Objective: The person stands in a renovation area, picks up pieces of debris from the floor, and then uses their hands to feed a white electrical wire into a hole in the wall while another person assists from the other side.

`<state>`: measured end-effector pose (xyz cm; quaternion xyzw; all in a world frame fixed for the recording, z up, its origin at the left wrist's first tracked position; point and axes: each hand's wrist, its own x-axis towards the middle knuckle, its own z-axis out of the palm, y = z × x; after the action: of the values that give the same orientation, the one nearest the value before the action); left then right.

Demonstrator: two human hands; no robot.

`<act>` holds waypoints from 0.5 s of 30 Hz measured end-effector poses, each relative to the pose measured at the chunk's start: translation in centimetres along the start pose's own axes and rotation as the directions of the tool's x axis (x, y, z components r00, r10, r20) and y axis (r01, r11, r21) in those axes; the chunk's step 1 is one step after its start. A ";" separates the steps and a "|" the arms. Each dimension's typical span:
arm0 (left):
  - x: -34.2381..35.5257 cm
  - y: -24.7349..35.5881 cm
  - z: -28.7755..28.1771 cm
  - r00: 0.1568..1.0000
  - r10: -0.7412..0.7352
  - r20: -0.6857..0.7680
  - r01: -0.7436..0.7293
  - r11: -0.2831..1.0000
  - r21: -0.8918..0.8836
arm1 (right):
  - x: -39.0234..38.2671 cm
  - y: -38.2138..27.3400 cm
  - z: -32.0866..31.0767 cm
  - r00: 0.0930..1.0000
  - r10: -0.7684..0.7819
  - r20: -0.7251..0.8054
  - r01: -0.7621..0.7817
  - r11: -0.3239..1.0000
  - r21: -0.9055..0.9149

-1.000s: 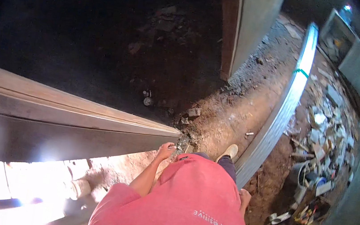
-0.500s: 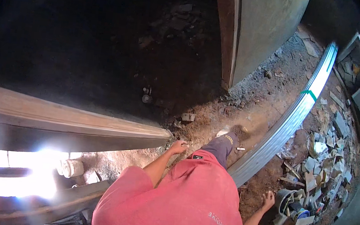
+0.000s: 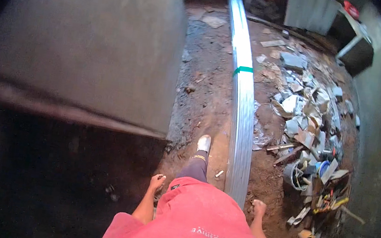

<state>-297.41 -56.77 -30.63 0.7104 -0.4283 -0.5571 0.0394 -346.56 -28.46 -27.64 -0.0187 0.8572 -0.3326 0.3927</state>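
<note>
My left hand hangs low beside my left hip, near the dark doorway. Its fingers are loosely curled and nothing shows in them. On the other side, my right hand is held down in a loose curl, seemingly holding nothing. Close to its left lies a long bundle of silvery metal strips, bound with green bands. The bundle runs away from me along the dirt floor, apart from both hands. My foot in a pale shoe steps on the soil left of the bundle.
A grey plastered wall stands at the left, ending at the dark opening. Broken rubble covers the right side. Nearer lie a grey bucket and scattered tools. Another wall closes the far right.
My view has turned right and moved forward. The bundle now runs almost straight ahead, and the bright window has left the picture. My right hand's fingers have curled in more.
</note>
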 end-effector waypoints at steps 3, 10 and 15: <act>3.1 9.5 -3.1 1.000 -0.014 -0.009 0.014 0.998 -0.054 | 3.3 -8.0 4.1 0.991 0.132 0.006 -0.132 0.980 0.148; 11.2 28.7 -8.4 0.986 0.162 0.026 -0.157 0.978 -0.138 | 8.9 -22.6 11.3 0.949 -0.288 -0.130 0.312 0.918 0.243; 17.1 34.2 -9.7 0.990 0.142 0.004 -0.141 0.986 -0.093 | 10.1 -23.5 13.1 0.979 -0.169 -0.112 0.193 0.946 0.262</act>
<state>-308.49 -93.55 -21.66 0.6727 -0.4514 -0.5760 0.1094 -349.94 -56.96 -26.67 -0.0288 0.8145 -0.4821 0.3214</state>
